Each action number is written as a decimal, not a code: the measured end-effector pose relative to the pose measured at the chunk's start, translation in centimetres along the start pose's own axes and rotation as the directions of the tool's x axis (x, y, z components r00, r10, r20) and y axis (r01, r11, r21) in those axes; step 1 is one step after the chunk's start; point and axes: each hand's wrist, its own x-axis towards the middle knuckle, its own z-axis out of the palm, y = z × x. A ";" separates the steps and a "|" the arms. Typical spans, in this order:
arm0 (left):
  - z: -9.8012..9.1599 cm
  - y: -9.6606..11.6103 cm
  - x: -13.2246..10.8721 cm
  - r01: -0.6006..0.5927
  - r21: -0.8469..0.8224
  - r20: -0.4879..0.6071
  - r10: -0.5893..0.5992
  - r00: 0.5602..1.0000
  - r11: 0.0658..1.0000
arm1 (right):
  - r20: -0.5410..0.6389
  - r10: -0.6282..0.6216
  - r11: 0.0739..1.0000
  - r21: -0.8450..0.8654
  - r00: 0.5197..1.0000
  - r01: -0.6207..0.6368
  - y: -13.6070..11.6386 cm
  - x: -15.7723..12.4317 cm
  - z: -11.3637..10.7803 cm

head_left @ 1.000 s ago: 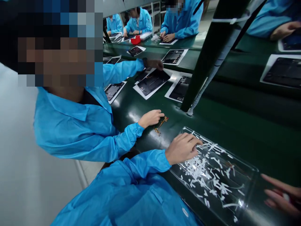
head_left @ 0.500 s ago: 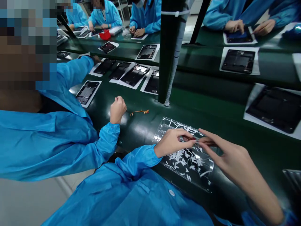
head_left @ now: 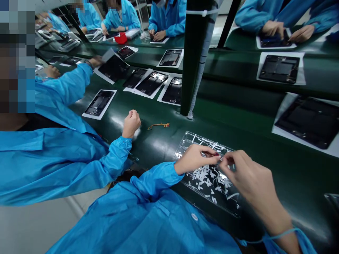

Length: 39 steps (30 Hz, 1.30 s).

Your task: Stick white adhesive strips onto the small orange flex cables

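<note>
Over a clear plastic tray (head_left: 227, 211) I hold both hands close together, fingertips nearly meeting. My left hand (head_left: 194, 159) is closed in a pinch on a small dark-red part (head_left: 216, 154); most of it is hidden by the fingers. My right hand (head_left: 250, 174) has thumb and forefinger pinched beside it, and what lies between them is too small to make out. Many white scraps (head_left: 202, 174) lie scattered in the tray. To the left, an orange flex cable (head_left: 159, 125) rests on the green table.
At my left a co-worker's closed hand (head_left: 131, 123) hovers by the cable. Tablet housings on white sheets lie around, one (head_left: 309, 120) at right and one (head_left: 99, 103) at left. A dark post (head_left: 194, 63) rises from the table. Other people work across the bench.
My right hand's fingers have curled in and its wrist has shifted left. The co-worker at left has raised a tablet housing with its sheet from the table. My left hand has hardly moved.
</note>
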 end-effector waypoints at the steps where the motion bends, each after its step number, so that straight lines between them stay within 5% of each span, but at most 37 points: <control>1: -0.1 0.0 0.1 0.043 -0.067 0.012 -0.042 0.999 0.997 | -0.017 -0.012 0.998 -0.070 1.000 0.011 -0.3 0.0 0.2; 6: -0.3 0.1 0.6 0.166 -0.274 0.088 -0.148 0.985 0.947 | -0.009 -0.024 0.981 -0.194 1.000 0.022 -1.2 0.2 0.9; 11: -0.1 -0.8 1.1 0.071 -0.288 -0.127 -0.111 0.986 0.955 | 0.070 0.151 0.951 0.261 0.986 -0.164 -0.8 0.5 0.9; 14: -0.5 -1.0 1.1 0.059 -0.277 -0.098 -0.089 0.991 0.959 | 0.111 0.085 0.924 0.363 0.990 -0.120 -0.1 0.7 0.4; 18: -1.3 -0.6 0.8 0.121 -0.253 0.025 -0.118 0.993 0.960 | -0.024 -0.019 0.989 0.148 1.000 0.022 0.4 0.8 0.2; 27: -1.0 -0.8 0.6 0.064 -0.255 -0.026 -0.073 0.997 0.965 | -0.055 -0.232 0.961 -0.165 0.971 0.220 0.1 0.9 1.2; 34: -1.1 -1.3 0.4 0.054 -0.218 -0.037 -0.064 0.997 0.974 | -0.019 -0.061 0.991 -0.124 0.998 0.058 -0.6 1.3 2.8; 39: -2.2 -1.4 0.4 -0.011 0.015 -0.066 0.012 0.998 1.000 | 0.039 0.194 0.937 0.287 0.980 -0.197 0.1 1.6 2.1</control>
